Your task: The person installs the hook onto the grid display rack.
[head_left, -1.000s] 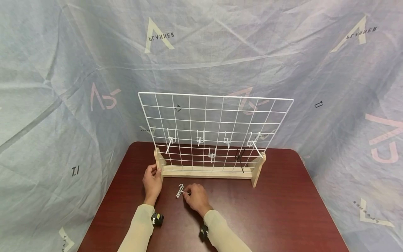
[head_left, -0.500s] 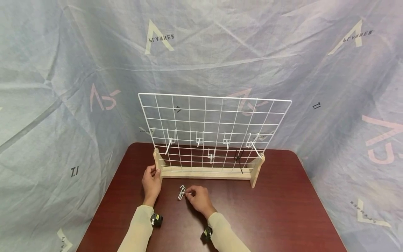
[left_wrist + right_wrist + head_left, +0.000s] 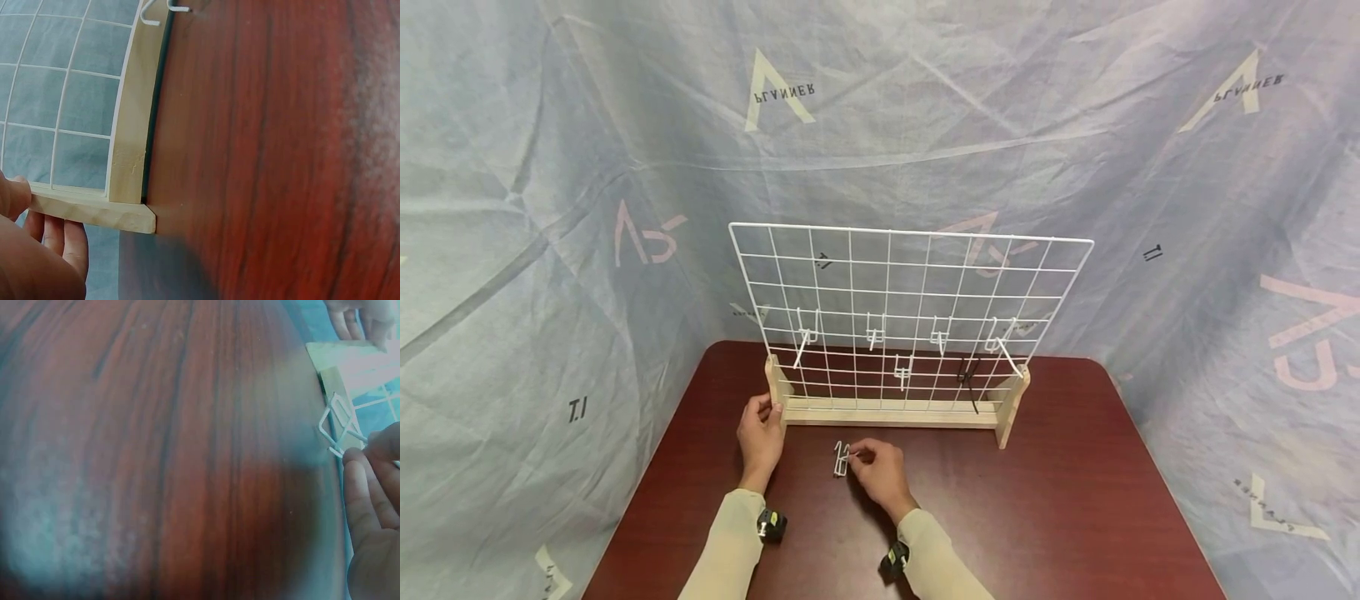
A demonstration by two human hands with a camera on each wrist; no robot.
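Observation:
A white wire grid panel [image 3: 889, 265] stands upright in a light wooden base [image 3: 887, 415]. My left hand [image 3: 761, 437] grips the base's left end piece [image 3: 94, 211], thumb on one side and fingers on the other. In front of the base, my right hand [image 3: 883, 475] pinches a white wire hook [image 3: 841, 459] between thumb and fingertips. The right wrist view shows the hook's bent wire frame [image 3: 337, 422] sticking out past the fingertips; the rest is hidden by the hand. Several white hooks [image 3: 874, 337] hang on the grid, with one black hook [image 3: 968, 379] at the lower right.
The dark red-brown table [image 3: 1060, 500] lies under the rack. A grey printed cloth [image 3: 925, 108] hangs behind and on both sides. The base's right end piece [image 3: 1013, 408] stands on the table.
My right hand has shifted slightly right with the hook, and the hook's frame has turned more upright in view. My left hand keeps its hold on the base.

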